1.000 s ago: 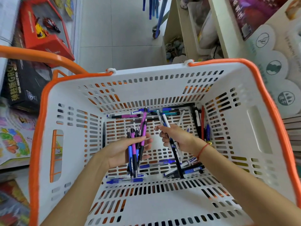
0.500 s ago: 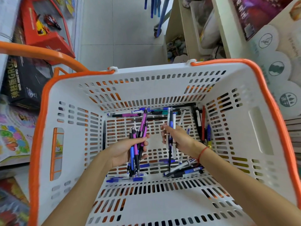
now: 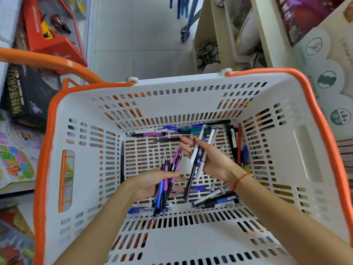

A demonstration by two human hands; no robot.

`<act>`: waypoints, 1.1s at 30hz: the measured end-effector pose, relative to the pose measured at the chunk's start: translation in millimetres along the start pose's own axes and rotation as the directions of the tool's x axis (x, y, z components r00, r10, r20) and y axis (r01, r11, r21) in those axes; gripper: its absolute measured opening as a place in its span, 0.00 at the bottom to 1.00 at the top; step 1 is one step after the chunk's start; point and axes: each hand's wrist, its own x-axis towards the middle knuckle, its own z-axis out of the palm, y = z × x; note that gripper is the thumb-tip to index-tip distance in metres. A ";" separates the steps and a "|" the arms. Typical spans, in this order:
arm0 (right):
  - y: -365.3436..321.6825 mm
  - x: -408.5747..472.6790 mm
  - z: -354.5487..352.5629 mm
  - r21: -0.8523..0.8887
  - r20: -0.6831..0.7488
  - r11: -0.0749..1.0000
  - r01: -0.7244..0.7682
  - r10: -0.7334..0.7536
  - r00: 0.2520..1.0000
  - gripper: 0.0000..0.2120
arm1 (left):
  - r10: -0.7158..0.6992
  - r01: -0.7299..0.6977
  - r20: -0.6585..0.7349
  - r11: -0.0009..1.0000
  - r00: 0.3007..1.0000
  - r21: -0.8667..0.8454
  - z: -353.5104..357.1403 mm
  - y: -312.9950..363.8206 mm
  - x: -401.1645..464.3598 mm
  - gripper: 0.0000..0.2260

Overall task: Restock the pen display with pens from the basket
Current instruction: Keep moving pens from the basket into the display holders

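Both hands are inside the white basket (image 3: 298, 188) with the orange rim. The left hand (image 3: 150, 181) has its grip closed around a bundle of purple and blue pens (image 3: 168, 175); the pens stand a little tilted, their tips pointing down toward the near side of the basket floor. The right hand (image 3: 212, 159) holds a second bundle of white and dark pens (image 3: 200, 150), the thumb and fingers curled around them, the caps pointing to the far wall. The two bundles are just beside each other, not touching. More loose pens (image 3: 215, 200) lie on the basket floor, near the right wrist, and others along the far and the right walls. Left of the basket there is a red toy box (image 3: 63, 46) on the shelf.
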 end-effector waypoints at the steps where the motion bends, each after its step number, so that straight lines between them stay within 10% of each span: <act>1: -1.2 -0.1 3.3 0.017 0.005 1.000 0.025 -0.025 1.000 0.12 | -0.003 0.003 0.013 1.000 1.000 -0.024 1.6 0.2 -0.1 0.16; 8: -2.9 9.1 7.1 0.059 -0.067 0.987 0.147 -0.143 0.988 0.11 | 0.146 -0.147 -0.015 0.979 0.989 -0.140 9.3 8.8 0.1 0.15; 11: -6.0 12.6 -4.3 -0.278 -0.193 0.959 0.060 -0.117 0.974 0.12 | 0.174 -0.184 -0.138 0.981 0.975 -0.064 -1.6 12.5 3.8 0.18; 14: -4.1 7.5 -9.5 -0.874 -0.326 0.402 -0.273 -0.070 0.943 0.15 | 0.182 -0.205 -0.269 0.977 0.946 -0.059 -13.8 17.2 5.1 0.18; 16: -0.3 4.4 -7.7 -0.942 -0.334 0.067 -0.330 -0.064 0.940 0.25 | 0.169 -0.185 -0.236 0.982 0.957 -0.046 -15.8 19.3 0.9 0.16; 19: 2.8 1.7 2.3 -0.969 -0.146 -0.153 -0.194 -0.275 0.950 0.34 | 0.142 -0.149 -0.107 0.986 0.984 -0.071 -14.6 22.4 -4.8 0.13; 20: 1.6 1.7 7.5 -0.986 -0.060 -0.123 -0.109 -0.346 0.936 0.31 | 0.137 -0.143 -0.072 0.986 0.988 -0.080 -12.3 24.0 -7.0 0.13; 23: -5.5 4.8 24.5 -0.873 -0.044 0.482 0.076 -0.233 0.972 0.26 | 0.138 -0.137 0.019 0.988 0.990 -0.068 -3.8 28.4 -10.8 0.15; 25: -9.5 4.7 31.9 -0.709 -0.001 0.697 0.110 -0.157 0.988 0.22 | 0.128 -0.126 0.034 0.991 0.991 -0.050 1.0 31.2 -12.5 0.16; 33: -28.0 -0.2 28.6 -0.624 0.111 0.772 0.118 -0.063 0.992 0.15 | 0.185 -0.157 0.132 0.967 0.974 -0.203 4.4 34.6 -18.5 0.18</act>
